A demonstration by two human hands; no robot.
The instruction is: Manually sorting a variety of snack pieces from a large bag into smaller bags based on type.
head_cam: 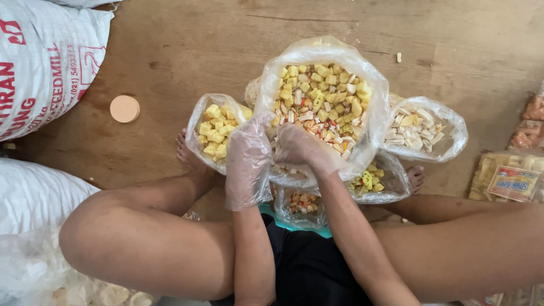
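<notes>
The large clear bag of mixed snacks (321, 96) stands on the wooden floor (187, 34) between the person's bare legs, directly ahead of both gloved hands. Its open mouth faces up and shows yellow cubes, white sticks and a few red pieces.

The left hand (247, 153), in a loose clear plastic glove, touches the bag's near left wall; its fingers are curved, and whether they pinch the plastic cannot be told. The right hand (303, 148), also gloved, rests at the near rim on the snacks, fingers bent downward and partly closed over pieces.

Adjacent packages:
- a smaller bag of yellow cubes (217, 129), left;
- a bag of white pieces (422, 129), right;
- a white woven sack with red print (39, 62), upper left;
- a labelled flat packet (507, 178), far right.

A round tan lid (124, 109) lies beside the sack.
</notes>
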